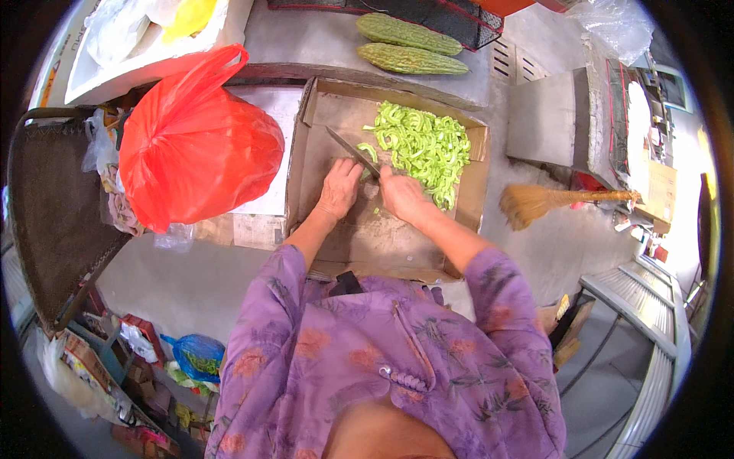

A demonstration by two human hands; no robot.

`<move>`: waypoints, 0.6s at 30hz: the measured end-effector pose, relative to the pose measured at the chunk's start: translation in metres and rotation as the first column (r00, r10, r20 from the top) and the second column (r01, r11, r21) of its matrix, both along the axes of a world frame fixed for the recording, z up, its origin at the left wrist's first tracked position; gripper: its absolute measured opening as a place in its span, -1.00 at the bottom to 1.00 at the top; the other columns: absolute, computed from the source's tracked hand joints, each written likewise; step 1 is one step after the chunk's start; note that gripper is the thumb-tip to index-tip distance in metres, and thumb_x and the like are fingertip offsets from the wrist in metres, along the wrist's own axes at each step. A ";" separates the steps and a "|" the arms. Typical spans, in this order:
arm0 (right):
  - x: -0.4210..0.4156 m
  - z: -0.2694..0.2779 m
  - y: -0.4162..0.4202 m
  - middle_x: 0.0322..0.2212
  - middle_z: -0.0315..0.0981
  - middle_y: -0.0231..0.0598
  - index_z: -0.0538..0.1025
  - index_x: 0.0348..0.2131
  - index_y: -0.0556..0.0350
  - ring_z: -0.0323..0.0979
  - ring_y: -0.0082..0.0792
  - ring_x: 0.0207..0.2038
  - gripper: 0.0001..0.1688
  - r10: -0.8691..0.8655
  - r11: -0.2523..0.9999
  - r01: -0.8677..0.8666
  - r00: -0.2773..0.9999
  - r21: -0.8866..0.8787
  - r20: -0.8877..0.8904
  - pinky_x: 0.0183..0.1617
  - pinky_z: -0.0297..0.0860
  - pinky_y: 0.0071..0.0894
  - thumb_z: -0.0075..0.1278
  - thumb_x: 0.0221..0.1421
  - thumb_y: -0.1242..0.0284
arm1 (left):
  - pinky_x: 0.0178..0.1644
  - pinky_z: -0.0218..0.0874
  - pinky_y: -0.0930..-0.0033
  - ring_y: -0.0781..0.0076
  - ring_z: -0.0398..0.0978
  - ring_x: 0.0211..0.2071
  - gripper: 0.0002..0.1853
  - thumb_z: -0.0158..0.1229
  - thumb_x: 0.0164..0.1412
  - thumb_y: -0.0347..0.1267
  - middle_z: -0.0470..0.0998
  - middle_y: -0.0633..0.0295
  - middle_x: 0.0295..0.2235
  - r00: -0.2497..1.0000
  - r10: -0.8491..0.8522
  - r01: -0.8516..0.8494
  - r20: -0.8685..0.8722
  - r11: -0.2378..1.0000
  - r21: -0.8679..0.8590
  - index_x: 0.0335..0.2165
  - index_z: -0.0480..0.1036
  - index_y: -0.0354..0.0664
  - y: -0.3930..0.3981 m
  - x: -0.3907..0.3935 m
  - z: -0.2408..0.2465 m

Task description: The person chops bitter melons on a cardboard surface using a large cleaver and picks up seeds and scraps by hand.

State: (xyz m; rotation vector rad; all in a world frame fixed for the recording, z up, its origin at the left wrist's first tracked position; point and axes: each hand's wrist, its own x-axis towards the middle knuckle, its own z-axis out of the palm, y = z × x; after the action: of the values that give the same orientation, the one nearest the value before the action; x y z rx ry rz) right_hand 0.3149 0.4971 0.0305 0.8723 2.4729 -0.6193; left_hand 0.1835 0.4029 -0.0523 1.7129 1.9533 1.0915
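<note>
My right hand grips the handle of a kitchen knife, whose blade points up and left across a shallow cardboard box. Close beside the blade, my left hand has its fingers curled down on a small green bitter melon piece, mostly hidden by the fingers and knife. Pale green bitter melon slices are heaped along the box's right side. One loose slice lies next to the blade, and small scraps are scattered on the cardboard below.
Two whole bitter melons lie on the concrete ledge beyond the box. A full red plastic bag stands to the left, near a white foam box. At the right are a straw broom and a metal ladder-like frame.
</note>
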 end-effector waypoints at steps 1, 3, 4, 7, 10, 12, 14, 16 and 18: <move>-0.007 -0.005 0.002 -0.58 0.44 0.20 0.26 -0.35 0.32 0.47 0.11 -0.45 -0.74 -0.033 0.999 0.034 0.999 0.011 -0.035 -0.35 0.38 -0.03 -0.10 -0.15 0.61 | -0.23 0.24 0.15 0.00 0.31 -0.28 -0.77 0.03 -0.12 -0.61 0.35 0.04 -0.35 1.000 0.020 -0.020 -0.002 1.000 0.002 -0.37 0.34 -0.25 0.000 0.000 0.000; -0.007 -0.006 0.012 -0.57 0.43 0.22 0.26 -0.34 0.34 0.45 0.17 -0.44 -0.75 -0.082 0.996 0.078 0.990 -0.035 -0.119 -0.33 0.37 0.01 -0.12 -0.13 0.61 | -0.20 0.26 0.17 0.03 0.32 -0.26 -0.76 0.01 -0.15 -0.61 0.37 0.06 -0.32 0.998 0.055 -0.055 -0.007 0.998 0.022 -0.37 0.35 -0.24 0.004 0.000 -0.001; -0.005 -0.008 0.015 -0.57 0.43 0.22 0.26 -0.34 0.34 0.45 0.18 -0.44 -0.74 -0.109 0.994 0.105 0.986 -0.039 -0.127 -0.33 0.36 0.01 -0.12 -0.13 0.61 | -0.21 0.25 0.17 0.03 0.33 -0.28 -0.78 0.03 -0.13 -0.61 0.37 0.06 -0.33 0.999 0.050 -0.050 -0.013 0.998 0.036 -0.38 0.35 -0.24 0.005 0.000 -0.001; -0.004 0.002 0.018 -0.56 0.43 0.25 0.26 -0.33 0.34 0.44 0.19 -0.43 -0.73 -0.081 0.996 0.078 0.994 -0.036 -0.077 -0.31 0.36 0.01 -0.11 -0.11 0.59 | -0.25 0.25 0.18 0.05 0.34 -0.31 -0.81 0.06 -0.11 -0.60 0.37 0.06 -0.36 0.999 0.040 -0.038 -0.025 0.998 0.049 -0.40 0.35 -0.25 -0.001 -0.002 0.003; 0.006 0.027 0.014 -0.55 0.42 0.27 0.25 -0.33 0.35 0.44 0.19 -0.41 -0.73 -0.003 0.998 0.000 0.999 -0.068 -0.035 -0.30 0.36 0.02 -0.11 -0.12 0.59 | -0.26 0.26 0.19 0.06 0.34 -0.31 -0.81 0.06 -0.12 -0.60 0.37 0.07 -0.37 0.999 0.040 -0.040 -0.026 0.999 0.026 -0.40 0.35 -0.24 -0.002 -0.001 0.004; 0.010 0.033 0.009 -0.55 0.42 0.27 0.24 -0.34 0.35 0.44 0.19 -0.41 -0.73 0.065 0.995 -0.063 0.998 -0.072 0.019 -0.30 0.35 0.03 -0.11 -0.13 0.60 | -0.26 0.26 0.18 0.06 0.34 -0.31 -0.80 0.07 -0.12 -0.59 0.37 0.08 -0.37 0.998 0.053 -0.053 -0.032 0.999 -0.009 -0.40 0.35 -0.23 -0.004 0.000 0.001; 0.011 0.028 0.008 -0.56 0.42 0.26 0.24 -0.34 0.34 0.44 0.19 -0.41 -0.73 0.059 0.996 -0.058 0.998 -0.061 0.012 -0.31 0.35 0.03 -0.11 -0.13 0.60 | -0.26 0.26 0.19 0.06 0.34 -0.31 -0.80 0.07 -0.12 -0.59 0.37 0.07 -0.37 0.999 0.044 -0.044 -0.027 0.999 -0.016 -0.40 0.35 -0.23 -0.004 0.000 0.001; 0.009 0.014 0.003 -0.56 0.41 0.26 0.24 -0.35 0.32 0.44 0.18 -0.42 -0.74 0.034 0.998 -0.035 0.999 -0.046 -0.015 -0.32 0.35 0.02 -0.10 -0.13 0.60 | -0.24 0.27 0.19 0.06 0.34 -0.29 -0.78 0.06 -0.13 -0.59 0.38 0.07 -0.35 0.999 0.031 -0.031 -0.019 0.999 -0.021 -0.38 0.36 -0.23 -0.006 0.000 0.000; -0.001 -0.003 0.001 -0.56 0.41 0.26 0.25 -0.35 0.31 0.45 0.18 -0.42 -0.75 -0.008 1.000 0.007 0.997 -0.017 -0.073 -0.33 0.35 0.02 -0.10 -0.13 0.60 | -0.20 0.28 0.20 0.06 0.33 -0.24 -0.71 0.04 -0.15 -0.59 0.38 0.08 -0.33 1.000 0.014 -0.015 -0.017 1.000 -0.015 -0.32 0.37 -0.22 -0.006 -0.002 -0.001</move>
State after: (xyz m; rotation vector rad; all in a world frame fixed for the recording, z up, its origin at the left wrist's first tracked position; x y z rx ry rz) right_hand 0.3135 0.4981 0.0275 0.8675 2.5272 -0.6852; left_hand 0.1818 0.3964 -0.0530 1.7085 1.9823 1.0675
